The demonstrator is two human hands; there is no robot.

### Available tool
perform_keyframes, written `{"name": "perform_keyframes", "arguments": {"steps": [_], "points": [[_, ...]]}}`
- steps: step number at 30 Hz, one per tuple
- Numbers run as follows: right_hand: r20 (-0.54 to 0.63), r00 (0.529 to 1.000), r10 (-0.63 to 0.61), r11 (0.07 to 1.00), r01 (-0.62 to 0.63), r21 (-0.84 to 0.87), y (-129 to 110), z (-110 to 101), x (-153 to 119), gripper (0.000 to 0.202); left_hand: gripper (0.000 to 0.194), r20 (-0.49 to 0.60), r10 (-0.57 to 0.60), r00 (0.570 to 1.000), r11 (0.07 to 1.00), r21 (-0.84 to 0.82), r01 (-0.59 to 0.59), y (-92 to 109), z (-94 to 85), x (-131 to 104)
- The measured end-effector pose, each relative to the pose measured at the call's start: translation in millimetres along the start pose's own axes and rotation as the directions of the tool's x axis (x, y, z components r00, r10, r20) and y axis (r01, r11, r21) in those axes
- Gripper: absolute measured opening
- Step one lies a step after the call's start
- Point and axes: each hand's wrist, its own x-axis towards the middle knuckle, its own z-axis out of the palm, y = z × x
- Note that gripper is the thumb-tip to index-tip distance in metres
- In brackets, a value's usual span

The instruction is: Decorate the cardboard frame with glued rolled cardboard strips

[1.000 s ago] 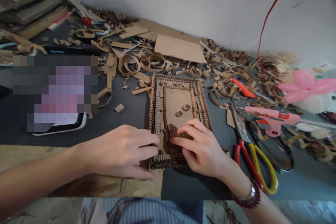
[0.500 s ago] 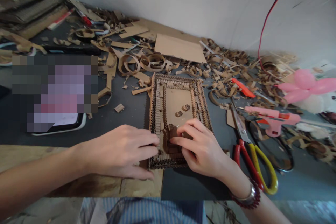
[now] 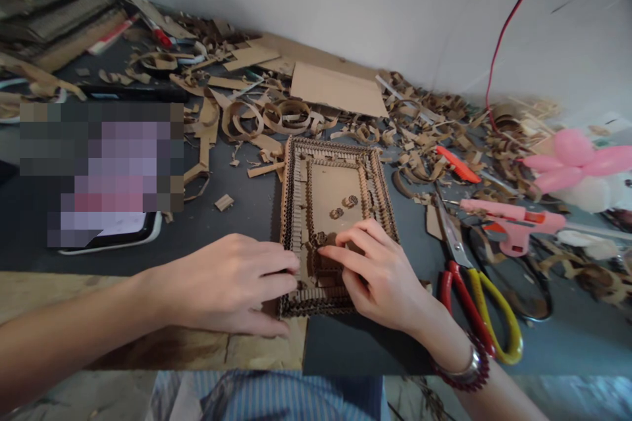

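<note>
A rectangular cardboard frame (image 3: 297,197) with corrugated, layered borders lies flat in front of me. Over its lower left border rest the fingers of my left hand (image 3: 234,286), stretched out, with the thumb apart near the corner. My right hand (image 3: 378,276) reaches in across the lower right side. Its index fingertip touches or nearly touches a small rolled cardboard coil (image 3: 320,237) at the inner border's lower left. The other fingers are apart and loosely bent; nothing shows between them. Two more rolled coils (image 3: 351,201) sit on the inner panel.
Scissors (image 3: 457,243) with red and yellow handles lie at the right, beside a pink glue gun (image 3: 513,217) and an orange cutter (image 3: 458,164). Cardboard scraps (image 3: 286,117) cover the back. A phone (image 3: 128,231) stands left. Pink balloons (image 3: 573,158) are at far right.
My right index fingertip has shifted slightly upward, toward the coil, and the dark shadow beside it has shrunk. My left hand and the frame stay in place.
</note>
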Motion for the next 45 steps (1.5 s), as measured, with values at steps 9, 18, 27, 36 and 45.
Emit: {"name": "perform_keyframes", "arguments": {"steps": [9,18,27,36,45], "points": [[-0.003,1.000,0.013,1.000,-0.013,-0.017,-0.4,-0.2,-0.8,0.030,0.020,0.002,0.003,1.000,1.000,-0.003,-0.003,-0.3,0.4,0.2],[-0.067,0.997,-0.024,1.000,0.022,-0.020,-0.4,-1.2,-1.5,0.028,0.019,0.009,0.001,1.000,1.000,-0.011,-0.001,-0.1,0.1,-0.1],[-0.043,0.999,-0.017,1.000,0.017,0.005,0.3,-0.9,-0.5,0.027,0.019,-0.005,0.002,1.000,1.000,-0.005,-0.002,-0.3,1.3,-0.8],[-0.066,0.997,-0.027,1.000,0.028,0.005,-0.2,-1.0,-2.4,0.026,0.019,0.001,0.005,1.000,1.000,-0.017,-0.005,-0.7,0.3,-0.1],[-0.051,0.998,-0.027,0.999,0.028,0.020,-0.3,-1.4,-2.6,0.024,0.021,0.019,-0.014,1.000,1.000,0.006,0.014,-0.4,0.3,-0.1]]}}
